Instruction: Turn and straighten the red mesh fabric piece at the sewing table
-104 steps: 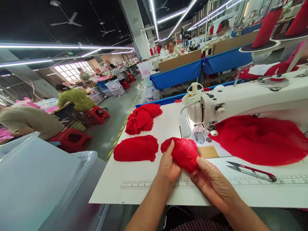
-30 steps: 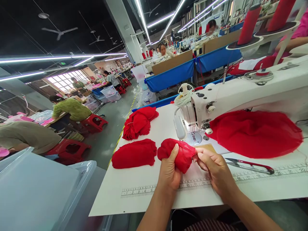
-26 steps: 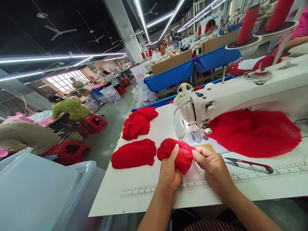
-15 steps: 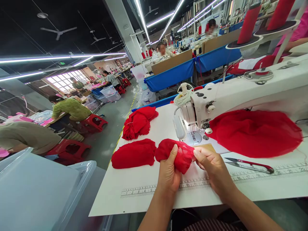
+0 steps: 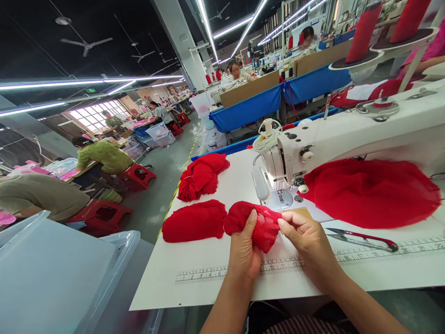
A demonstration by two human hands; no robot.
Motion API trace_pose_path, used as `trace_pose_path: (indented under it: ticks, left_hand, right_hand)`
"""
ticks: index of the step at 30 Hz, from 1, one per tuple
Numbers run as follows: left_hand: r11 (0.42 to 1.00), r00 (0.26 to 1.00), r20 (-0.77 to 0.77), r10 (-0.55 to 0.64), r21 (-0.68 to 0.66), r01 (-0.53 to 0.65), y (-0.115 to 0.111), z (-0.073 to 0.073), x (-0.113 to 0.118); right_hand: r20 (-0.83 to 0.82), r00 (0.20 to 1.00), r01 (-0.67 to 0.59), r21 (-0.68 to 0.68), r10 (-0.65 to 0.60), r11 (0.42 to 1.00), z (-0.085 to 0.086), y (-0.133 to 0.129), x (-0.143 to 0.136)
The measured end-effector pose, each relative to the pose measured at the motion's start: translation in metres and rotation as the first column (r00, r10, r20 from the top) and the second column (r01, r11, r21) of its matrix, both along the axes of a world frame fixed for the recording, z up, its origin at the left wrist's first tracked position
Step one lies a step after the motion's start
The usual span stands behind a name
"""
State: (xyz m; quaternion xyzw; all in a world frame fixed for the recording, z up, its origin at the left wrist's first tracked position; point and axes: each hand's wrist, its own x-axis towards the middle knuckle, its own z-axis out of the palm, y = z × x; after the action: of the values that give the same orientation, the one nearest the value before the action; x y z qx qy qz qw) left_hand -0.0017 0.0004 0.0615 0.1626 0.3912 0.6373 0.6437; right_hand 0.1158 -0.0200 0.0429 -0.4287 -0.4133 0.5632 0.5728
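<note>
A small gathered piece of red fabric (image 5: 266,232) is held between both hands, in front of the sewing machine (image 5: 295,148). My left hand (image 5: 245,250) grips it from below, thumb on top. My right hand (image 5: 308,236) pinches its right edge between thumb and fingers. Left of the held piece lies a flat red fabric piece (image 5: 194,221), with a bundled red pile (image 5: 201,176) behind it. A larger red fabric piece (image 5: 373,192) rests under the machine arm. Red-handled thread snips (image 5: 368,239) lie right of my right hand.
The white tabletop (image 5: 156,287) carries a printed ruler (image 5: 201,276) near its front edge. A clear plastic bin (image 5: 62,269) stands at the left. Red thread cones (image 5: 363,35) rise at the upper right. Other people sit at tables beyond the aisle.
Both hands keep their grip on the red fabric, with only a very slight shift in its folds. The view has moved slightly.
</note>
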Motion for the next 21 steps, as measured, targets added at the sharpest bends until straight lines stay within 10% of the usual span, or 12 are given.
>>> trace_pose_path:
  ticks: [13, 21]
  left_hand:
    - [0.983, 0.979, 0.115, -0.169, -0.057, 0.177, -0.005, -0.005, -0.002]
    - [0.975, 0.975, 0.191, 0.115, -0.211, -0.074, 0.017, 0.001, -0.014]
  right_hand:
    - [-0.026, 0.999, 0.022, -0.041, -0.023, 0.999, -0.003, -0.004, -0.008]
    - [0.318, 0.947, -0.002, 0.114, -0.034, 0.993, -0.019, -0.017, 0.004]
